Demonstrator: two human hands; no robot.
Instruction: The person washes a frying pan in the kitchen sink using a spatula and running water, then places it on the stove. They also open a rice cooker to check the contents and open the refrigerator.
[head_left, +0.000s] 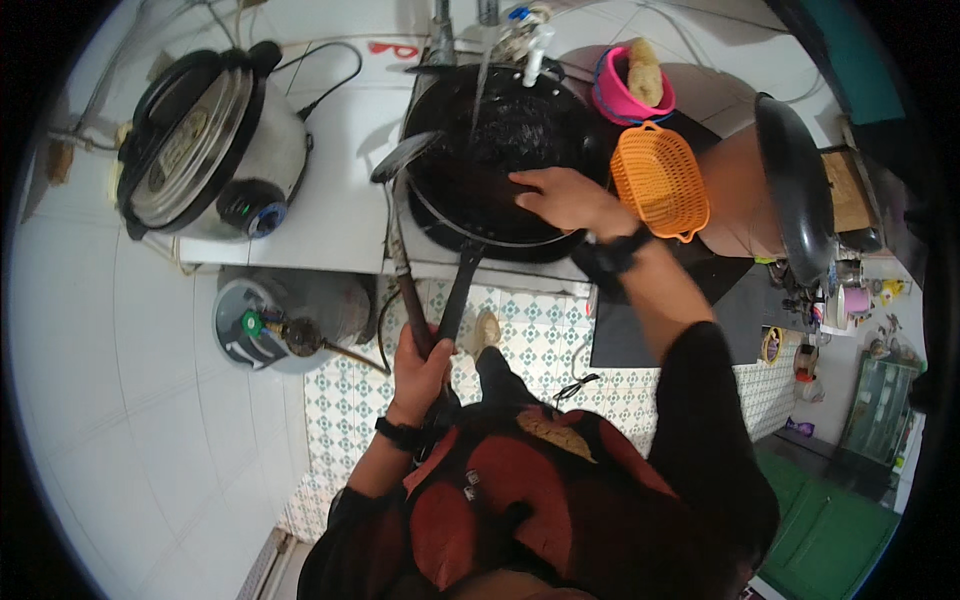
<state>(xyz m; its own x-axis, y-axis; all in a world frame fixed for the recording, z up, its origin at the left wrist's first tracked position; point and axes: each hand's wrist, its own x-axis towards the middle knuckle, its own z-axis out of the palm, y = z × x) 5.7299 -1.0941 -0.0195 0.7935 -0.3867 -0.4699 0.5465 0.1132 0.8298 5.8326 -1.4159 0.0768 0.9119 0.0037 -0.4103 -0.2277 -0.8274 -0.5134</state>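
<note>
My left hand (421, 369) is closed around the dark handle of a black frying pan (471, 274) and the wooden grip of a metal cooking ladle or turner (409, 156). The utensil's head rests by the pan's left rim. Over the pan's right side, my right hand (564, 199) has its index finger and thumb stretched apart, with nothing visible in it. A thin stream of water (478, 101) falls from a metal spout (487, 13) into the dark vessel. The pan lies over or inside a larger black wok (420, 97); where one ends is hard to tell.
Left on the white counter (341, 195) stands an electric pressure cooker (217, 142). Right of the wok are an orange plastic basket (660, 180), a pink container (616, 90) and a large lidded pot (739, 195). Below the counter sits a gas cylinder (289, 322).
</note>
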